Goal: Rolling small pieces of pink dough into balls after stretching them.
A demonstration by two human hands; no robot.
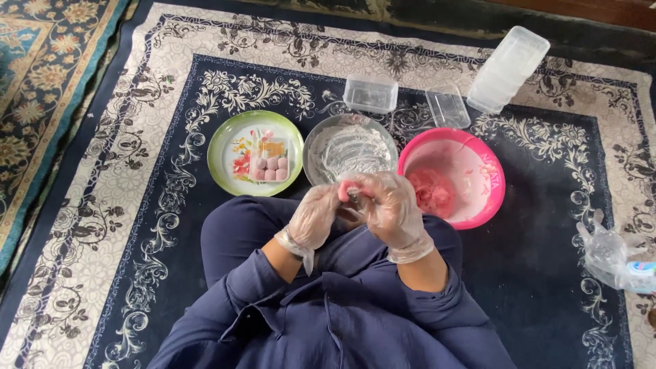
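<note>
Both gloved hands meet over the lap: the left hand (313,217) and right hand (391,205) close their fingers around a small pink dough piece (346,190), just near of the floured glass bowl (350,148), between the green plate (236,137) and pink bowl (493,179).

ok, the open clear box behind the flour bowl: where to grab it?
Take the open clear box by its two long side walls, coming straight down from above. It sits upright and apart from the loose lid, so fingers can straddle its rim.
</note>
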